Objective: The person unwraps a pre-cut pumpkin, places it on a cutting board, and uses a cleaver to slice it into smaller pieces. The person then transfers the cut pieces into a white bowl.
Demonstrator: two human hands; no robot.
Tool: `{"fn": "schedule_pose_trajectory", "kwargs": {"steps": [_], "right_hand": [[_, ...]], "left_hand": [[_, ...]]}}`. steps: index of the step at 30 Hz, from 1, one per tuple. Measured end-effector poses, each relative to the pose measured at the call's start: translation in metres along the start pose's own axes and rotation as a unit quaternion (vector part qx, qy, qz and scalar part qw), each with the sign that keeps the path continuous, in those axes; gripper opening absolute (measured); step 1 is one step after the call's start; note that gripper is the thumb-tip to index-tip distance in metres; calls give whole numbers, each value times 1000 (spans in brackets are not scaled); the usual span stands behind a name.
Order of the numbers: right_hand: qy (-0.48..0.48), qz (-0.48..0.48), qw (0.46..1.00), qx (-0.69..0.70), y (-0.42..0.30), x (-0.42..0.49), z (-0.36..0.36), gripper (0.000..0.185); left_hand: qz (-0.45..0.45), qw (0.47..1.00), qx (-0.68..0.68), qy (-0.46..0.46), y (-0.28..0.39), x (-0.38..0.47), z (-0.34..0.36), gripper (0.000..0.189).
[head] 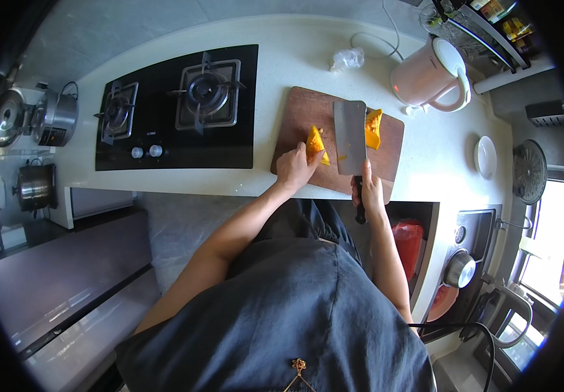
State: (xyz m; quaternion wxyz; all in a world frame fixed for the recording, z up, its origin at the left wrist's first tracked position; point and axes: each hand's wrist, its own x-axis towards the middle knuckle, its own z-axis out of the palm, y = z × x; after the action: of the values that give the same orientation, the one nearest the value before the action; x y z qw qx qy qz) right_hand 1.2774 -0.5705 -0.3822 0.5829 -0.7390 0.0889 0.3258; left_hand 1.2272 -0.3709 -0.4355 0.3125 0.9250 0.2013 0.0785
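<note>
My left hand (297, 166) grips a wedge of orange pumpkin (315, 143), its seedy inner side showing, on the left part of a wooden cutting board (296, 108). In my right hand (371, 191) is the black handle of a broad cleaver (350, 137). Its wide blade lies over the middle of the board, between the held wedge and a second pumpkin piece (373, 128). That second piece sits to the right of the blade, partly behind its edge. Small orange scraps (342, 158) show on or beside the blade.
A black gas hob (164, 147) is set into the white counter (267, 181) at left. Beyond the board lie a crumpled plastic bag (348, 59) and a pink electric kettle (421, 73). A white bowl (486, 158) stands at right, near the sink (483, 230) holding a metal pot (460, 269).
</note>
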Motion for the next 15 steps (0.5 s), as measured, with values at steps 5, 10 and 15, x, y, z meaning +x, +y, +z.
{"fn": "schedule_pose_trajectory", "kwargs": {"steps": [5,10,15], "right_hand": [[5,61,996,60,12,-28,-7,64],[-9,71,996,55,30,-31,1,65],[-8,97,995,28,29,-28,6,64]], "left_hand": [[51,997,-58,28,-3,7,-13,24],[185,983,6,-7,-17,19,-29,45],[156,985,-60,-38,-39,19,-17,29]]}}
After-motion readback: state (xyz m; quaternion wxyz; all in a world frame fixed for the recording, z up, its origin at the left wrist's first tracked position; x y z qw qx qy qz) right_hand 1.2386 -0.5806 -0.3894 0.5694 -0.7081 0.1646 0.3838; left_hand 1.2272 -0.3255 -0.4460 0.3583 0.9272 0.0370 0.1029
